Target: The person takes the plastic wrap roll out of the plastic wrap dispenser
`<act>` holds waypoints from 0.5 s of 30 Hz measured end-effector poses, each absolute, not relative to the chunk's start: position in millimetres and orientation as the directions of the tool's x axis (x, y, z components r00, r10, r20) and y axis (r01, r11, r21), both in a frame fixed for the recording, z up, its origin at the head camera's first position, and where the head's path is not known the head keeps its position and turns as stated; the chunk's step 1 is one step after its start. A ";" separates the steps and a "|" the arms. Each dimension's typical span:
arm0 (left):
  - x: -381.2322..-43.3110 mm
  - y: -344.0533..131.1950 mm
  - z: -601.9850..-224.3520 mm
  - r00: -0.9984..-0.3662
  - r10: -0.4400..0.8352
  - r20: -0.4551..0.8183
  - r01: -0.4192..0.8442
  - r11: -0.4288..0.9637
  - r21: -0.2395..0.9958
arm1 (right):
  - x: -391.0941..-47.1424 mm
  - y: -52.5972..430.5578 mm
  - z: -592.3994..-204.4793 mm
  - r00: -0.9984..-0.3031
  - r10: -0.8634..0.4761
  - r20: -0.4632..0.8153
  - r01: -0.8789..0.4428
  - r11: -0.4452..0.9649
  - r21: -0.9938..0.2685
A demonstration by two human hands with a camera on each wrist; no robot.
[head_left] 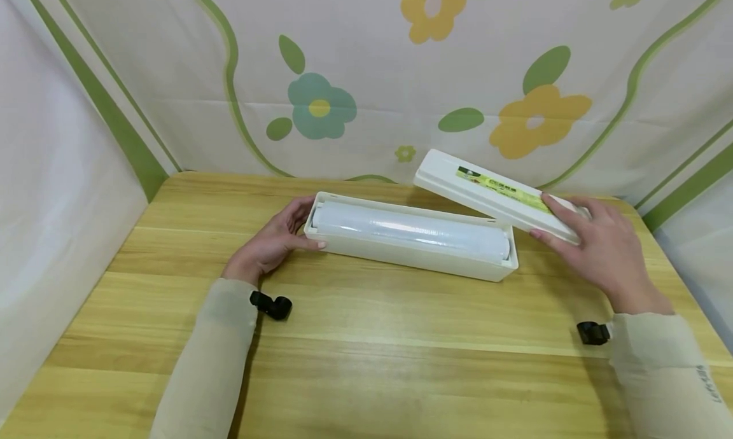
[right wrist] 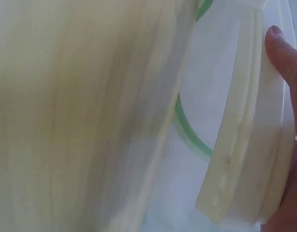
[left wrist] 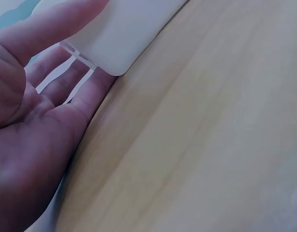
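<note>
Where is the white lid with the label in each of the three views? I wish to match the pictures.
Head: right of the middle, tilted; the lid is held at its right end by the right hand.
Left wrist: not in it; the pale piece at the top is the box.
Right wrist: along the right side, with the right hand at the edge.
Shared landmark: the wooden table.

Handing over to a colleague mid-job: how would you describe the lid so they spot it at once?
Find the wooden table, then the right hand over its right side. That hand grips one end of the lid, a white piece slanting near the right end of the open box. Unlike the box with its shiny roll, it bears a yellow-green label.
</note>
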State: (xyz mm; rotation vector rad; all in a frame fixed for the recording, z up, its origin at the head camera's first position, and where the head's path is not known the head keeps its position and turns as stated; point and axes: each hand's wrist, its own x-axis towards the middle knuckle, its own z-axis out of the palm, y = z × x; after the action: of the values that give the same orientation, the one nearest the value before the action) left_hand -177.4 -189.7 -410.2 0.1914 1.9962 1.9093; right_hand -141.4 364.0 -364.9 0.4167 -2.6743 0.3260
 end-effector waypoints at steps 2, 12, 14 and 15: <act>-177.5 -189.6 -410.4 -0.922 0.349 -0.169 -0.154 0.069 0.986 | -142.5 367.7 -365.9 -0.875 -0.242 0.421 -0.337 0.926 -0.170; -178.1 -187.0 -411.2 -0.912 0.382 -0.149 -0.143 0.045 0.989 | -141.7 384.5 -375.4 -0.920 -0.269 0.286 -0.323 0.932 -0.163; -178.2 -186.3 -410.9 -0.911 0.385 -0.147 -0.142 0.043 0.989 | -140.4 385.8 -377.5 -0.928 -0.265 0.260 -0.315 0.932 -0.176; -178.2 -185.9 -410.8 -0.911 0.384 -0.147 -0.142 0.042 0.989 | -140.1 386.3 -378.3 -0.929 -0.266 0.256 -0.316 0.931 -0.182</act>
State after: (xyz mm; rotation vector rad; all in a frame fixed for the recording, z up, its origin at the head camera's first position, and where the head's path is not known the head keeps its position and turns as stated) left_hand -178.2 -185.9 -410.8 0.2446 1.9544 1.9279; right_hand -140.1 386.3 -378.3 0.4371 -2.8615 0.3241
